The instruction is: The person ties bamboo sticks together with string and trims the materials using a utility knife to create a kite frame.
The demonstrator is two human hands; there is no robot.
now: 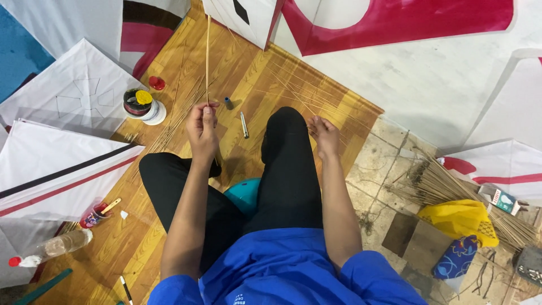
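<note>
Kite workshop floor, paper kites, bamboo sticks

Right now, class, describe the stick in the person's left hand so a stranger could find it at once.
Start at the wooden floor mat where thin sticks lie scattered. Above it, the left hand pinches one thin stick. Unlike the flat-lying sticks beside it, this one is raised off the mat, running straight up the picture from the fingertips.

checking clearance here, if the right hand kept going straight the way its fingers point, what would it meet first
The right hand points up the picture across the floor; first in line are the thin sticks fanned on the wooden mat, which its fingertips seem to touch already.
</note>
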